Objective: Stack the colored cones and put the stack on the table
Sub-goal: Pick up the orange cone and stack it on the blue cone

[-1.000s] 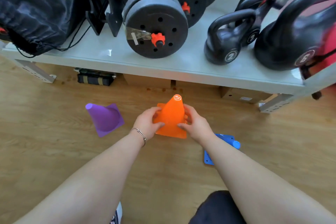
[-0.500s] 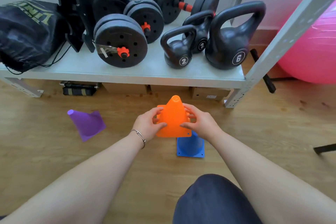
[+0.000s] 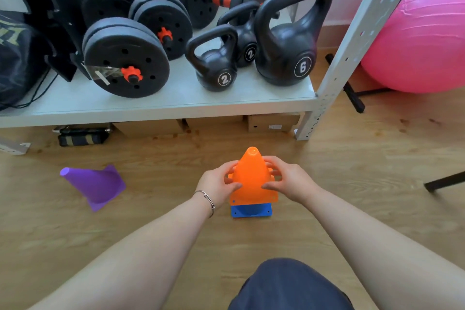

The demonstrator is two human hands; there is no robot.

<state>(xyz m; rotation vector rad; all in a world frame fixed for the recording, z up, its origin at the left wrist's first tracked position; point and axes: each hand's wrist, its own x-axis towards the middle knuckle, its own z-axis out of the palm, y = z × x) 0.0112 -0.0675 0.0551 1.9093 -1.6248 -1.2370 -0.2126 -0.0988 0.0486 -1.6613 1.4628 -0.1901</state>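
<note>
- Both hands, left (image 3: 218,184) and right (image 3: 289,181), clasped around orange cone (image 3: 253,178), set over blue cone (image 3: 251,210) on floor (image 3: 352,171).
- Purple cone (image 3: 97,185) tipped over, well left.
- Behind, on shelf (image 3: 156,106): kettlebells (image 3: 219,68) marked "2", "2", "6".

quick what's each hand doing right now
Left hand: closed on the left side of the orange cone.
Right hand: closed on its right side; the cone sits over the blue cone.
</note>
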